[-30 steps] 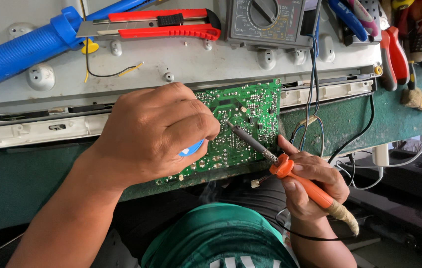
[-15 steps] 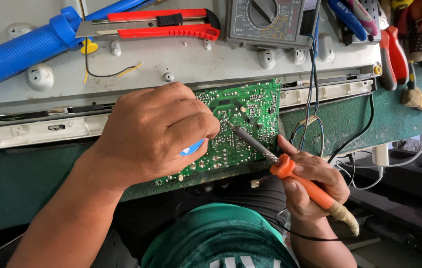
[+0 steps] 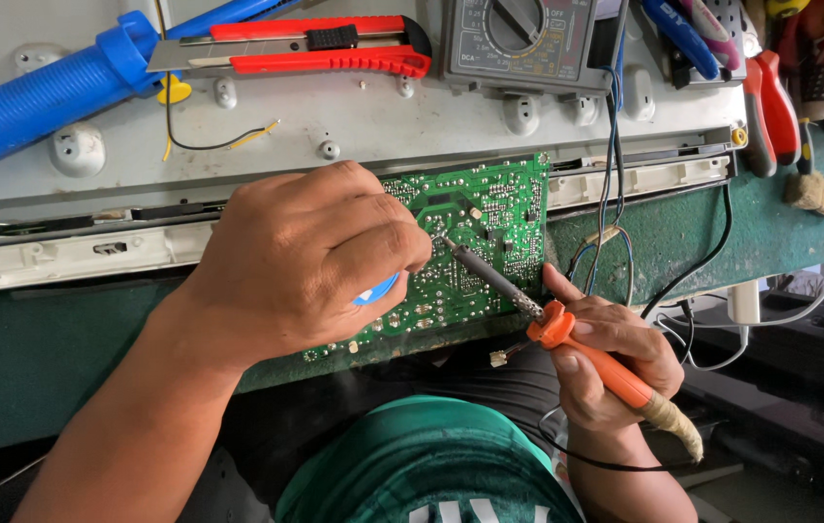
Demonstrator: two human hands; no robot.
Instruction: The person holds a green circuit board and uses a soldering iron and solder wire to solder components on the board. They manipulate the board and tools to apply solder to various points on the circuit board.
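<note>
Orange-handled soldering iron [image 3: 567, 339] stays pinched in the right hand [image 3: 610, 363], tip unmoved on the green circuit board [image 3: 470, 242], left hand [image 3: 310, 257] still clenched around a blue tool [image 3: 376, 289].

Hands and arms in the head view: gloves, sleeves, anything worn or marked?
Both are bare. The left hand and right hand have no gloves, and no rings, watch or wristband show. Both forearms are uncovered as far as the picture reaches, with no sleeves in view. No marks or tattoos can be made out.

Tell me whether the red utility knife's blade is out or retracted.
Out: the red utility knife lies on the grey panel with its bare blade projecting left of the handle.
</note>
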